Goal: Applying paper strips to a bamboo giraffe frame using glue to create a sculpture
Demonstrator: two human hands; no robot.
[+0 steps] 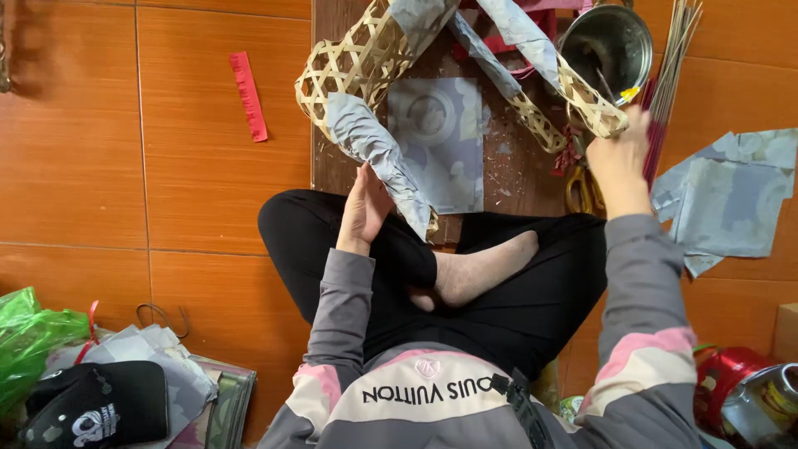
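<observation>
Between your knees and the low wooden worktop [332,170], your left hand [363,208] presses, fingers together, against a strip of grey paper [378,154] that wraps the woven bamboo frame [349,66]. That frame is pale open lattice, curved into loops, with more crumpled grey paper draped over its upper part. Your right hand [619,158] is closed around a bundle of thin sticks [669,75] beside the far loop of the frame; the sticks stand up past a metal bowl [611,41]. A flat grey sheet [440,141] lies on the worktop under the frame. Around you is an orange-brown tiled floor [191,166], with a red fringed strip [248,96] and more grey paper scraps [731,199] lying on it.
</observation>
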